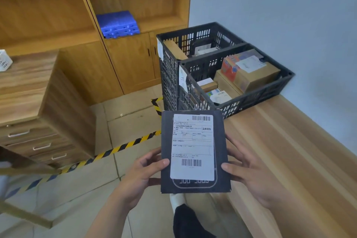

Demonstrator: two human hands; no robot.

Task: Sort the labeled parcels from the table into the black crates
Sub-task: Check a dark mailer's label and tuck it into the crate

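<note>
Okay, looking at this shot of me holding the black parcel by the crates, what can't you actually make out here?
Head view only:
- Shipping label on the black parcel: print too small and blurred.
- Paper tags on the black crates: writing unreadable.
- Far crate contents: mostly hidden by its walls.
- Parcel's back: faces away.

Even, soft indoor light, faint shadows, slight overall blur, wide-angle bending at the edges

A light wooden table (286, 152) is running along the right of the frame, with two black crates (228, 75) sitting on its far end; striped tape (119, 149) is crossing the tiled floor (131, 121).
</note>
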